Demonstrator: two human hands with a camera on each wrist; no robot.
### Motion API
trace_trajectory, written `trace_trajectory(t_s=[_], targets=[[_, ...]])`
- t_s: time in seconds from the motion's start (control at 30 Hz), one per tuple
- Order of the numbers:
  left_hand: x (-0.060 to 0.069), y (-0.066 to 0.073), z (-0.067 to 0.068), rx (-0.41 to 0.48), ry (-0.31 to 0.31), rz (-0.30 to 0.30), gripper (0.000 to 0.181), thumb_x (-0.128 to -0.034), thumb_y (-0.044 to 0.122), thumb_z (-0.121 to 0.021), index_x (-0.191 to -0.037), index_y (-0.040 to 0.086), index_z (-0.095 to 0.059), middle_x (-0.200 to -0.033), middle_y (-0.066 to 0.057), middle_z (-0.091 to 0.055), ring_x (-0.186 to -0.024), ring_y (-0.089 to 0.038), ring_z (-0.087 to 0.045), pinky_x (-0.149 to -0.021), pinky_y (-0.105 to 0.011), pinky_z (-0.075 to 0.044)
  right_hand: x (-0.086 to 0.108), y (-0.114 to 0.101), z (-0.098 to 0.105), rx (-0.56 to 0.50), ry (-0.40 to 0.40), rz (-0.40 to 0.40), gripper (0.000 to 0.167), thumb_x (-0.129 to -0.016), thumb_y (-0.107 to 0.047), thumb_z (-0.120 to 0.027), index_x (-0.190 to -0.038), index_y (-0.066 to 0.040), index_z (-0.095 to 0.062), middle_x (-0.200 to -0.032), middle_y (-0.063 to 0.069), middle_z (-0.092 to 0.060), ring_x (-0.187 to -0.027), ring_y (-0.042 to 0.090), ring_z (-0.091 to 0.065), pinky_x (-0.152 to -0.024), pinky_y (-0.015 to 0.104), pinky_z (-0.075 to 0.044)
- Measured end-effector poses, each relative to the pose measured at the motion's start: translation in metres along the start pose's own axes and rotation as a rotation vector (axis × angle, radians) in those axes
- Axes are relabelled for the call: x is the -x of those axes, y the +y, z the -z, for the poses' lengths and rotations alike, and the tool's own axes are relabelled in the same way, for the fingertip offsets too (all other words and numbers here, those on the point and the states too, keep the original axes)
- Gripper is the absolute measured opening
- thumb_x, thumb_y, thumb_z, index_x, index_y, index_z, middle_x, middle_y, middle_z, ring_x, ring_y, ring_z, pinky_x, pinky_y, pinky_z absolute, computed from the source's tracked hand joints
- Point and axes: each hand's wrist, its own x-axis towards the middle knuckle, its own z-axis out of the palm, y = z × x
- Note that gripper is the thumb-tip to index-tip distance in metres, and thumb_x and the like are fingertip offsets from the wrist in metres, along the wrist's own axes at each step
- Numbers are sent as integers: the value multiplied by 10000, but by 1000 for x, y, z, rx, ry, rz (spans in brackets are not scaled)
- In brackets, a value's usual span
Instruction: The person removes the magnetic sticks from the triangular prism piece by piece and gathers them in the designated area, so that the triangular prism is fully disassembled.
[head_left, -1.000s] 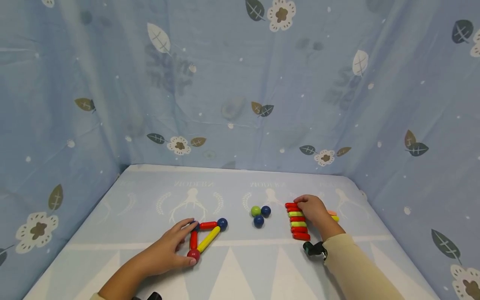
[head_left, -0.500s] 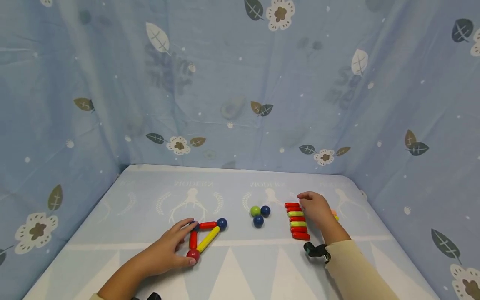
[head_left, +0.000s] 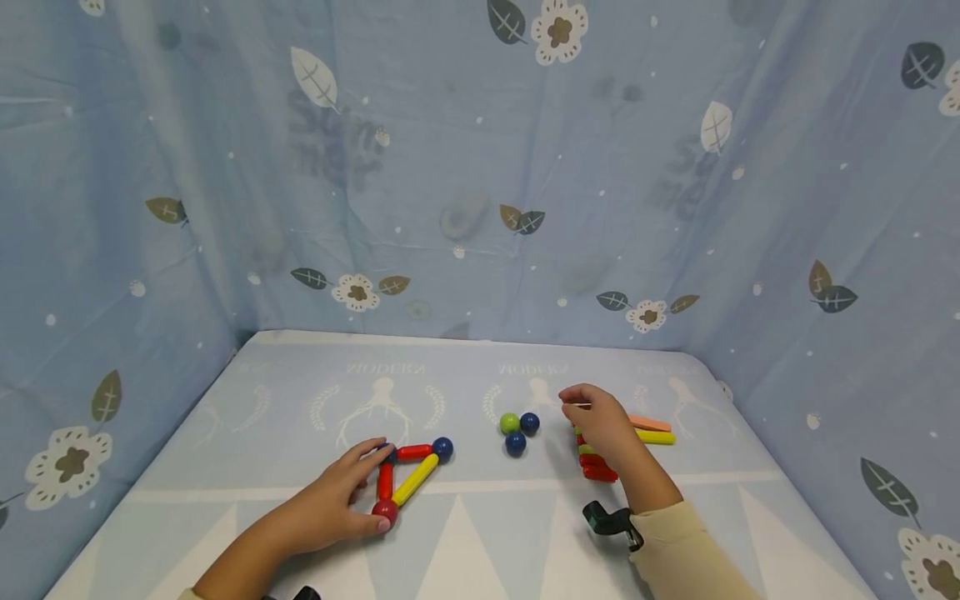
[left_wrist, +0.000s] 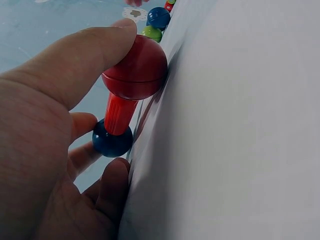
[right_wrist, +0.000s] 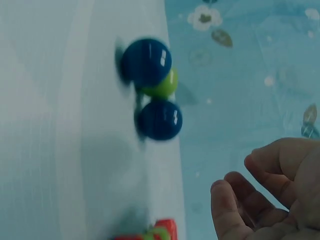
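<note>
On the table point(head_left: 487, 542), left of the middle between its side edges, lies a triangle of rods and balls point(head_left: 416, 481). The left hand point(head_left: 322, 508) holds its near-left side, thumb on the red ball point(head_left: 386, 511), fingers bent to the blue ball beyond. The left wrist view adds the grooves along the red rod point(left_wrist: 119, 114) joining those two; only the head view shows the yellow rod and the third corner.

The right hand point(head_left: 600, 427) hangs right of the middle, half hiding a row of short rods point(head_left: 597, 468). From the head, its grasp is unclear; the right wrist view shows fingers loosely curved, thumb apart, holding nothing (there the row is just red and green ends at the bottom). The head view alone shows an orange rod point(head_left: 649, 423) and a long yellow rod point(head_left: 657, 437) towards the right edge. A green ball point(head_left: 510, 423) and two blue balls point(head_left: 515, 443) cluster between the hands.
</note>
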Motion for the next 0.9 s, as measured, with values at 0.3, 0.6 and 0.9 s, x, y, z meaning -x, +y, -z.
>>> trace_trajectory(t_s=[0.3,0.6,0.9], targets=[[1,3,0,1,3,15,1063,-708,560,-926,-1606,304,-418,-1696,17,-271,-1213,-199,-582,-986,-504,-581,25,-32,-36,55,-130,217,159,-1004,-193,-707,-1161,-200,-733,-1131,-32,-719,-1041,192,-658,-848,393,-573],[4,2,1,0,-2,7,1057,-719,562,-918,-1609,298,-412,-1696,7,-268,-1200,-200,-571,-989,-503,-579,32,-55,-63,76,-299,354,215,-1005,-270,-713,-1209,-201,-720,-1172,-34,-714,-1055,172,-674,-878,387,-596],[1,3,0,-7,8,7,1060,-710,558,-925,-1604,296,-421,-1697,5,-273,-1226,-214,-591,-992,-511,-577,44,-63,-94,82,-384,377,202,-1002,-250,-723,-1201,-221,-729,-1221,-22,-710,-1072,149,-674,-870,382,-594]])
